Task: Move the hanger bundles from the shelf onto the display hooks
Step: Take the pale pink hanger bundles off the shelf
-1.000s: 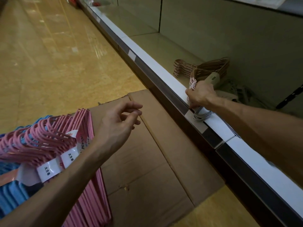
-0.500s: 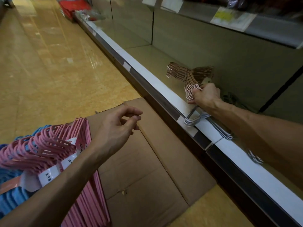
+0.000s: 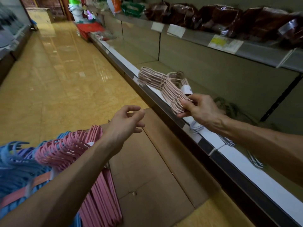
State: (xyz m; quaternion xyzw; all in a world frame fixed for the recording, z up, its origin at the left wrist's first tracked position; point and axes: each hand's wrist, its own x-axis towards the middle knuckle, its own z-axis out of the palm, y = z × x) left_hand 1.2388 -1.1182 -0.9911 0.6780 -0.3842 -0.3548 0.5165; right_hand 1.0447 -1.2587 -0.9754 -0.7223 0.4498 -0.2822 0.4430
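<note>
My right hand (image 3: 199,110) grips a tied bundle of pale pink hangers (image 3: 164,86), lifted clear above the front edge of the low shelf (image 3: 218,141). A white paper label (image 3: 186,90) shows on the bundle just beyond my fingers. White hangers (image 3: 196,127) lie on the shelf under my right wrist, and more of them reach right along my forearm. My left hand (image 3: 127,122) hovers over the cardboard with loosely curled fingers and holds nothing. Pink hanger bundles (image 3: 68,146) and blue hanger bundles (image 3: 14,163) hang at the lower left under my left forearm.
A flattened cardboard box (image 3: 147,174) lies on the yellow tiled aisle floor (image 3: 54,82). The upper shelf (image 3: 246,49) carries dark wrapped packs (image 3: 221,15) and price labels. A dark olive item (image 3: 227,106) sits deep on the low shelf. Red goods (image 3: 88,28) stand farther down the aisle.
My right hand has raised the pale pink bundle off the shelf and out over its front edge. The view tilted up along the aisle. My left hand stayed put.
</note>
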